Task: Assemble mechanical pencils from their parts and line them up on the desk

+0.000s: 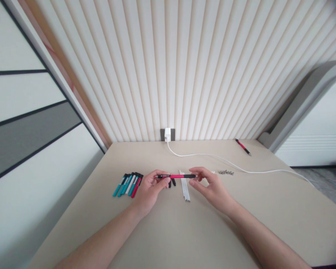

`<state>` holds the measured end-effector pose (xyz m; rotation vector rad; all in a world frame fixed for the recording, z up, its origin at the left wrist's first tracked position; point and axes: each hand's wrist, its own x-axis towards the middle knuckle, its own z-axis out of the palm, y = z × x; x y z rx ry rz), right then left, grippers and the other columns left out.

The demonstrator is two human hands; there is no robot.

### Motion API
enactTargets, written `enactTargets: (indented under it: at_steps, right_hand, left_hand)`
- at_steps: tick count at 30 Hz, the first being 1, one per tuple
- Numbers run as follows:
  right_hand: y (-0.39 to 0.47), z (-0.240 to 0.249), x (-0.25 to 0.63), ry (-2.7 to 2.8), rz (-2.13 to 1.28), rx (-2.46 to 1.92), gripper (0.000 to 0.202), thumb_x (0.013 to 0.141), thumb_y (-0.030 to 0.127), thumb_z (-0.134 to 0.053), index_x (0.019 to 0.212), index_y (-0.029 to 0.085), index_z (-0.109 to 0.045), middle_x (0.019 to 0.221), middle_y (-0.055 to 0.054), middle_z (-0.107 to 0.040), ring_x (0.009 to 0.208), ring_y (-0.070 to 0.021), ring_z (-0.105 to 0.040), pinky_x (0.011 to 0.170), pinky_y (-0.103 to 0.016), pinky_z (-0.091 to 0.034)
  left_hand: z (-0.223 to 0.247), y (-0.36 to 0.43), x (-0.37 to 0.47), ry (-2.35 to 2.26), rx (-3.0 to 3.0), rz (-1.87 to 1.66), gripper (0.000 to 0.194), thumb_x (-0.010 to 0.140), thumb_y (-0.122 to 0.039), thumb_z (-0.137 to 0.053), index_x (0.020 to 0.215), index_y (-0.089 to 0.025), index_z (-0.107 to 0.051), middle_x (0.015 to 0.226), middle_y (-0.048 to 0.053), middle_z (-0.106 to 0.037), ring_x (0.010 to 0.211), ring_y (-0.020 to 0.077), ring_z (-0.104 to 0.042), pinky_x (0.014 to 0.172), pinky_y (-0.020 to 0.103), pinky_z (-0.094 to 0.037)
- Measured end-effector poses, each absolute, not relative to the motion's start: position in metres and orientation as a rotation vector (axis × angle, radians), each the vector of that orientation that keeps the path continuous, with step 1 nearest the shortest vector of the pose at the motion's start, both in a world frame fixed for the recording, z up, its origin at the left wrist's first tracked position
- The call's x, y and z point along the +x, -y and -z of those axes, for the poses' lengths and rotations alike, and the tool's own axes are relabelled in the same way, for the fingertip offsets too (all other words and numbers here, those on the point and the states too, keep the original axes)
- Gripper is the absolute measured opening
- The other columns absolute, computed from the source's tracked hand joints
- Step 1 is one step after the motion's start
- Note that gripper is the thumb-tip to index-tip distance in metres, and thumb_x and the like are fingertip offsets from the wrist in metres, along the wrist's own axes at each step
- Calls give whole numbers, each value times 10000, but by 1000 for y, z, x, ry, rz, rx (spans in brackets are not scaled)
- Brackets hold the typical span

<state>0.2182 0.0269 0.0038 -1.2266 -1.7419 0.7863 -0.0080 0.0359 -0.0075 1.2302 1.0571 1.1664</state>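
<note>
My left hand [149, 188] is closed on the left end of a red and black pen [177, 176], held level above the table. At the pen's other end is my right hand [211, 185], with thumb and index finger apart on either side of the black grip. Whether its other fingers touch the pen tip is not clear. Below the pen lie small black pieces [173, 182], partly covered by my left hand. Several thin white refills [185, 190] lie between the hands. Left of them is a row of teal, white and red pen barrels [128, 185].
Several small grey metal pieces [226, 172] lie beyond my right hand. Another red and black pen [243, 147] rests at the back right. A white cable [201, 154] runs across the table from a charger [167, 134] in the wall socket.
</note>
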Motion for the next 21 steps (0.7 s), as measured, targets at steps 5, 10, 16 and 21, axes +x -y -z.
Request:
enactTargets:
  at_steps: [5, 10, 16, 21]
  right_hand:
    - [-26, -1, 218, 1837, -858, -1327, 419, 933, 452, -437, 681, 195, -652, 619, -12, -634, 575, -139, -530, 539, -248, -383]
    - [-25, 2, 216, 1855, -906, -1308, 497, 961, 461, -360, 656, 187, -642, 570, -5, -618, 514, -126, -506, 521, -247, -379]
    - [-24, -3, 216, 1855, -765, -1208, 241, 872, 401, -565, 1001, 234, -683, 881, -49, -704, 752, -191, -594, 629, -283, -464]
    - [-21, -5, 215, 1978, -797, -1196, 333, 941, 376, -438, 736, 211, -641, 668, -29, -642, 645, -159, -574, 531, -240, -411]
  left_hand:
    - [4, -34, -8, -1047, 1303, -1130, 223, 777, -322, -699, 911, -145, -685, 679, 17, -637, 663, 133, -555, 660, 243, -440]
    - [3, -34, -7, -1025, 1292, -1145, 227, 791, -329, -682, 919, -141, -683, 677, 14, -618, 655, 134, -546, 661, 245, -442]
    - [5, -35, -8, -1022, 1279, -1177, 202, 787, -319, -687, 910, -159, -682, 667, 1, -620, 646, 122, -540, 647, 229, -433]
    - [2, -33, -9, -987, 1325, -1140, 189, 800, -298, -679, 924, -154, -684, 749, 28, -659, 656, 122, -548, 673, 243, -439]
